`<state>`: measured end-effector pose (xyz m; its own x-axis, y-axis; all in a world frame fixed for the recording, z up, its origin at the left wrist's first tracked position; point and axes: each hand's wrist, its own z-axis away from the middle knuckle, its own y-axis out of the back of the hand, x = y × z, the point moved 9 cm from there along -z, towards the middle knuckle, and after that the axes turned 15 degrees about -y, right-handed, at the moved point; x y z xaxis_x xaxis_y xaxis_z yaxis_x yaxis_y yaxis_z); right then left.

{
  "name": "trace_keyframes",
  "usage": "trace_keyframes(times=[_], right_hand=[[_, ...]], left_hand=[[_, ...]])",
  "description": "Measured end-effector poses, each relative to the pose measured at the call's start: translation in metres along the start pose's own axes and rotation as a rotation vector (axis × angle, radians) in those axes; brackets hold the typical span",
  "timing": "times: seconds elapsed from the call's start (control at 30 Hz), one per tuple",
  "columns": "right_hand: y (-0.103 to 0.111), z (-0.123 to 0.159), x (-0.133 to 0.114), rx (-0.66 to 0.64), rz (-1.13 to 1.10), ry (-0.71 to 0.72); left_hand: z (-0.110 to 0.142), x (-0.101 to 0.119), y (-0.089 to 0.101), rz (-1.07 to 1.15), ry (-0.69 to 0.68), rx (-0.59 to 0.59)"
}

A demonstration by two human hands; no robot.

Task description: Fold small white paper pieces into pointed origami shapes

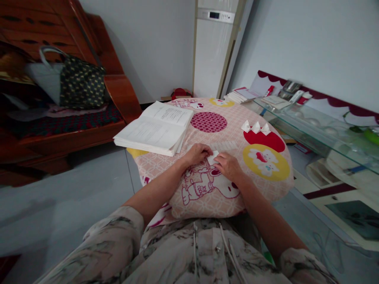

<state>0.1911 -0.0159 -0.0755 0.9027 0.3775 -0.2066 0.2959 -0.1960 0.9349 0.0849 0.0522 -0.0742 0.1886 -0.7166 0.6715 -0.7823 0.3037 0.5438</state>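
Observation:
A small white piece of paper (212, 158) is pinched between my two hands, low over the patterned tablecloth (177, 189). My left hand (197, 154) closes its fingers on the paper's left side. From the right, my right hand (227, 165) grips the other edge, its fingers curled. The fingers partly cover the paper, so its folds cannot be made out. Just beyond the hands lie some pale paper strips (226, 146). Farther right, several folded white paper pieces (256, 127) stand in a row beside a red patch of the cloth.
An open thick book (156, 126) lies on the table's left side. A glass shelf (319, 132) with cups and papers stands close on the right. A stack of booklets (241, 94) sits at the back. Left is a wooden bench (118, 90) with a dark patterned bag (81, 83).

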Motion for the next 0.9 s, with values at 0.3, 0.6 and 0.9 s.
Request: trace_keyframes(times=[0.3,0.6,0.9], right_hand=[[-0.004,0.0012,-0.0026,0.029,0.063,0.057],[-0.0063,0.0025,0.0016,0.04,0.007,0.055],[0.0,0.0026,0.0051,0.071,-0.059,0.006]], left_hand=[[0.001,-0.0035,-0.0042,-0.12,0.029,-0.106],[0.0017,-0.0039,-0.0042,-0.132,0.012,-0.11],[0.0015,-0.002,-0.0033,-0.133,0.023,-0.103]])
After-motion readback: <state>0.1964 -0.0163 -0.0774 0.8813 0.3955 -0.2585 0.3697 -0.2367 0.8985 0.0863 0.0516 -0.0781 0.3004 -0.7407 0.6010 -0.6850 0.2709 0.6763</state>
